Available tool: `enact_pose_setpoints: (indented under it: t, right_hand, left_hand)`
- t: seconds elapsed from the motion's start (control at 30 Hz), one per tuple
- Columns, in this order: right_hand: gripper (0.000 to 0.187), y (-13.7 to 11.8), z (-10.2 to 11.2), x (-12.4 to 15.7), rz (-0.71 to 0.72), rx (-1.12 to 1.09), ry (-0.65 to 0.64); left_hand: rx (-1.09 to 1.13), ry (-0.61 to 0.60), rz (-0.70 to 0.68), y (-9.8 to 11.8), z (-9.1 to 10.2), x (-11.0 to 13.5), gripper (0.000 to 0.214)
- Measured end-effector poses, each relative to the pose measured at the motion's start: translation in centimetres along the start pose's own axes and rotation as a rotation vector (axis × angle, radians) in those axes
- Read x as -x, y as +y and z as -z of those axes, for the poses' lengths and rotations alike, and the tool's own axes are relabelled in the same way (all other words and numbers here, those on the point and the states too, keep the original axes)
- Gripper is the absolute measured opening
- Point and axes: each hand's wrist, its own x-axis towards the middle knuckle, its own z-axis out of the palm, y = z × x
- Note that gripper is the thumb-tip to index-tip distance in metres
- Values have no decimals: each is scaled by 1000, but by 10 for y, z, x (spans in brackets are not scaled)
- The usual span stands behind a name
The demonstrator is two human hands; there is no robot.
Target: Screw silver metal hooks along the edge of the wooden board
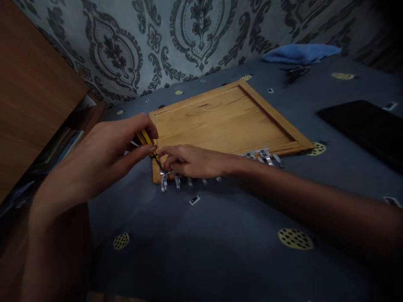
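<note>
My left hand [103, 157] is closed round a small screwdriver [147, 142] with a yellow and black handle; its tip points down at a metal hook [164, 181] on the near edge of a wooden board [220, 119]. My right hand [189, 160] lies across that edge, its fingers pinched together by the screwdriver tip and the hook. A row of several metal hooks [264, 156] runs along the board's near edge. The board lies flat on a blue-grey bedsheet [204, 243] with yellow dotted spots.
A brown wooden cabinet [34, 92] with shelves stands at the left. A dark flat object [368, 126] lies at the right, a blue cloth [299, 52] and a dark tool [296, 72] at the back. Patterned wallpaper [176, 37] rises behind.
</note>
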Motion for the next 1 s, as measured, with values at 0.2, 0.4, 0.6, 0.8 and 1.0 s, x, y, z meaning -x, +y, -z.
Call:
enact_pose_setpoints:
  t: [0.2,0.4,0.6,0.8,1.0]
  right_hand:
    - [49,-5,3,3,-56,55,16]
    - [50,-6,3,4,-56,52,37]
    - [50,-4,4,4,-25,67,30]
    - [54,-7,3,4,-46,61,11]
    - [55,-5,3,4,-38,44,21]
  left_hand:
    - [22,-56,4,-2,7,2,18]
    - [-14,-8,62,-5,7,3,20]
    - [-36,25,68,-5,7,3,19]
    - [-58,21,72,-1,7,4,18]
    - [-79,7,34,-1,9,5,23]
